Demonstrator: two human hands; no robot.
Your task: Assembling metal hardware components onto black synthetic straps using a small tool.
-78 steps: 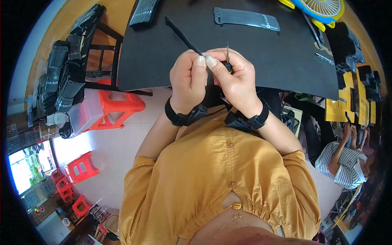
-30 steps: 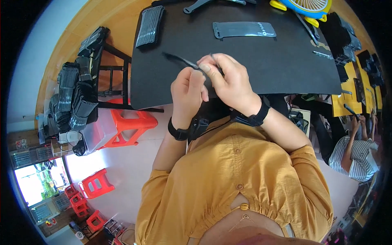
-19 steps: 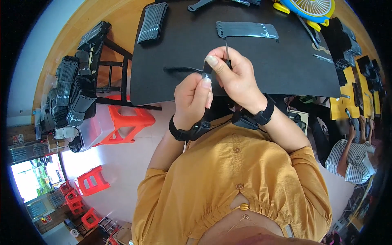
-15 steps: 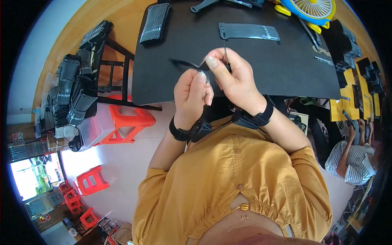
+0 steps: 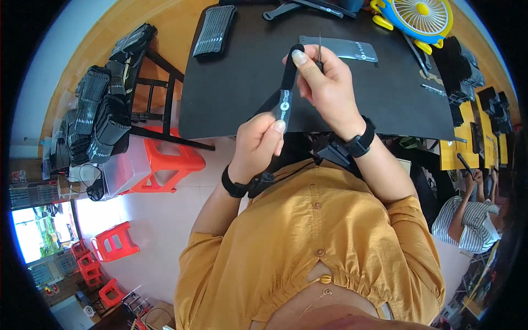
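A narrow black strap with a small round white mark is stretched between both hands above the near edge of the black table. My left hand pinches its lower end between thumb and forefinger. My right hand holds the upper end under the thumb and also grips a thin metal pin that points up. Both wrists wear black bands.
A flat black strip and a ribbed black piece lie on the table, with a blue and yellow fan at the back right. Stacked black parts fill a rack on the left by orange stools. Another person sits at right.
The hands have drawn apart: my left hand has dropped toward me and the strap now hangs stretched between them. The view has shifted slightly.
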